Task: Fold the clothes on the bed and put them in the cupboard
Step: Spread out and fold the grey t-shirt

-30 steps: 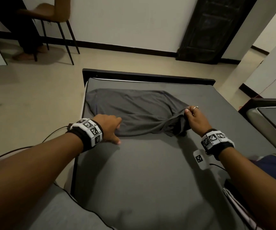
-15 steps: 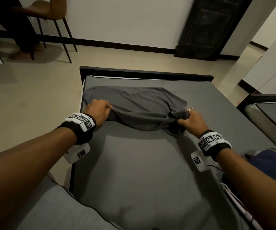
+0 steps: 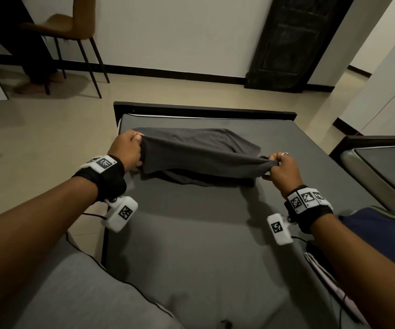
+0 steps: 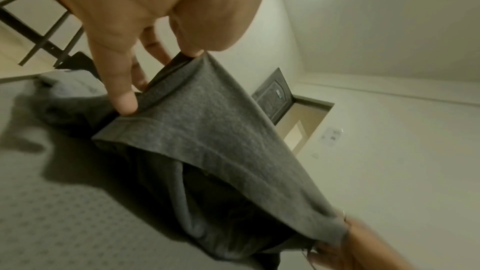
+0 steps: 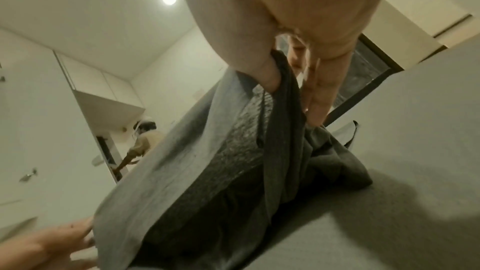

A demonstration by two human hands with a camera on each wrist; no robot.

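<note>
A dark grey T-shirt (image 3: 198, 153) lies across the far half of the grey bed (image 3: 191, 245). Its near edge is lifted off the sheet and stretched between both hands. My left hand (image 3: 130, 148) pinches the left end, thumb over the hem (image 4: 166, 98). My right hand (image 3: 279, 167) grips the bunched right end of the shirt (image 5: 280, 98), a ring on one finger. The far part of the shirt still rests flat on the bed.
A grey pillow (image 3: 77, 295) lies at the near left. Dark blue clothing (image 3: 377, 231) is piled at the right edge of the bed. A second bed (image 3: 381, 167) stands to the right. A brown chair (image 3: 70, 27), a person's legs and a dark door (image 3: 296, 41) are beyond.
Both hands took hold of the shirt's near edge and raised it off the bed, moving it away from me. The left hand lay flat on the shirt before.
</note>
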